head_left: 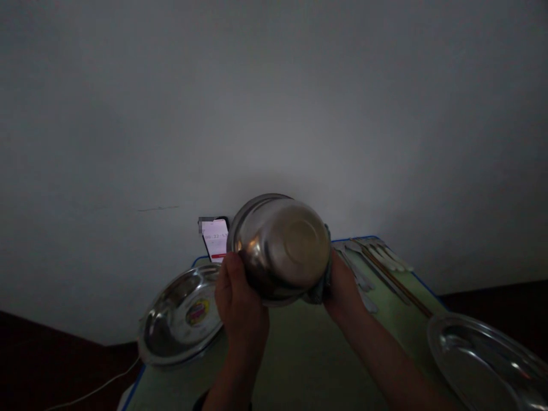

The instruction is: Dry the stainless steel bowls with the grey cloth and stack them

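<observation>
A shiny metal bowl (282, 245) is held up above the table, tipped on its side with its base turned to the right and toward me. My left hand (242, 299) grips the bowl's rim at the lower left, thumb on the outer wall. On the other side my right hand (342, 285) presses a dark patterned cloth (319, 290) against the bowl near its base. Most of the right fingers are hidden behind the bowl and cloth. The bowl's inside faces away from me.
On the green table (308, 359), an oval metal tray (165, 351) with a colourful sticker stands left. Behind it a phone (216, 240) leans on the wall. Spoons (385, 257) and chopsticks (398, 285) lie at the back right. Another metal tray (479, 365) is at the right front.
</observation>
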`<state>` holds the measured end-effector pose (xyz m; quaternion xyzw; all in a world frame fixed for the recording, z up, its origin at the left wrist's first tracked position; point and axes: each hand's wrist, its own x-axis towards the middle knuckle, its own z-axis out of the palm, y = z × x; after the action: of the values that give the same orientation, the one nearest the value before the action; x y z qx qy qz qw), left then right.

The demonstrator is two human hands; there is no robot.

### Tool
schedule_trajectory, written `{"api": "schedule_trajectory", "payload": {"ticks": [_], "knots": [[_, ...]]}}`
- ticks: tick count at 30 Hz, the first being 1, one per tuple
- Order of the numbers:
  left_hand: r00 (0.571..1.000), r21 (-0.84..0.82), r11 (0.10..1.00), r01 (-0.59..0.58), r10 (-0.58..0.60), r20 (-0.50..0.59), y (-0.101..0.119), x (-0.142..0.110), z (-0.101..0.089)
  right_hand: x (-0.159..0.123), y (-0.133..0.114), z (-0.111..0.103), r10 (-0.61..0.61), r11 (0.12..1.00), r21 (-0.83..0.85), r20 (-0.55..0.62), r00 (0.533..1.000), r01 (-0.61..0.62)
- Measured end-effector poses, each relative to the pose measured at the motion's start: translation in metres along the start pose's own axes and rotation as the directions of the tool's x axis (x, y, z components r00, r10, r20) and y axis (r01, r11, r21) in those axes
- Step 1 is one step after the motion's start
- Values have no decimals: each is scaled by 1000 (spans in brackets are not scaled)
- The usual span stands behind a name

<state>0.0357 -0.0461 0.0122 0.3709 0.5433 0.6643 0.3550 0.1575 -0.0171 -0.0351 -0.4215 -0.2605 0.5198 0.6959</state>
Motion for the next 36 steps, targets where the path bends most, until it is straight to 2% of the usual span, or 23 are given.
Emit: {"api": "schedule_trajectory", "payload": {"ticks": [3, 5, 6, 7, 9, 10, 11, 12, 13, 15, 17, 18, 20, 22, 24, 25, 27, 29, 31, 34, 36], "knots": [[997, -32, 997, -70, 69, -25, -8, 8, -4, 17, -14, -10, -37, 999, 30, -42, 998, 39], [997, 13, 997, -79, 79, 2, -10, 17, -9, 18, -29, -15, -162, 986, -61, -107, 981, 156], [996, 68, 994, -91, 89, 25, -10, 21, -12, 14, -36, -16, -245, 964, -141, -136, 960, 226], [994, 131, 986, -104, 98, 54, -10, 23, -14, 7, -42, -16, -364, 910, -276, -178, 914, 308], [987, 234, 965, -121, 93, 128, -7, 25, -15, -12, -47, -12, -457, 849, -363, -140, 879, 383], [982, 262, 957, -125, 81, 172, -5, 24, -14, -22, -45, -8, -548, 737, -462, 19, 836, 493], [975, 268, 955, -130, 73, 212, -3, 22, -13, -31, -40, -3, -575, 603, -516, 247, 780, 608], [966, 265, 954, -139, 72, 247, -1, 20, -12, -38, -34, 1, -506, 476, -523, 495, 706, 707], [959, 258, 954, -153, 80, 272, 1, 18, -11, -43, -26, 6, -486, 357, -513, 611, 624, 780], [944, 245, 953, -179, 96, 316, 3, 15, -12, -44, -13, 11, -525, 209, -528, 650, 549, 823], [924, 236, 956, -175, 77, 374, 4, 15, -14, -38, -9, 11, -541, 165, -496, 677, 499, 852], [915, 228, 962, -148, 46, 401, 5, 15, -16, -34, -11, 8, -543, 179, -481, 679, 494, 858], [911, 187, 982, -34, -46, 409, 7, 16, -18, -23, -20, 1, -550, 258, -464, 651, 523, 848], [939, 94, 986, 136, -159, 306, 9, 17, -17, -11, -27, -6, -557, 370, -459, 587, 588, 808], [951, -71, 954, 293, -282, 128, 10, 18, -12, -2, -27, -11, -563, 483, -449, 498, 660, 751], [938, -177, 922, 345, -340, 60, 9, 20, -9, 1, -24, -12, -564, 527, -446, 453, 690, 724], [897, -393, 820, 416, -440, 31, 7, 24, -3, 4, -12, -12, -573, 560, -456, 390, 721, 692], [857, -546, 689, 477, -503, 114, 3, 28, 1, 0, 3, -8, -601, 503, -496, 388, 699, 708], [833, -606, 609, 511, -526, 174, -1, 30, 3, -8, 16, -3, -627, 369, -549, 449, 637, 750], [848, -603, 625, 496, -498, 181, -4, 24, 7, -21, 28, 5, -643, 110, -591, 570, 511, 799], [871, -537, 699, 473, -464, 162, -2, 15, 11, -27, 29, 7, -643, -21, -595, 624, 445, 803]]}}
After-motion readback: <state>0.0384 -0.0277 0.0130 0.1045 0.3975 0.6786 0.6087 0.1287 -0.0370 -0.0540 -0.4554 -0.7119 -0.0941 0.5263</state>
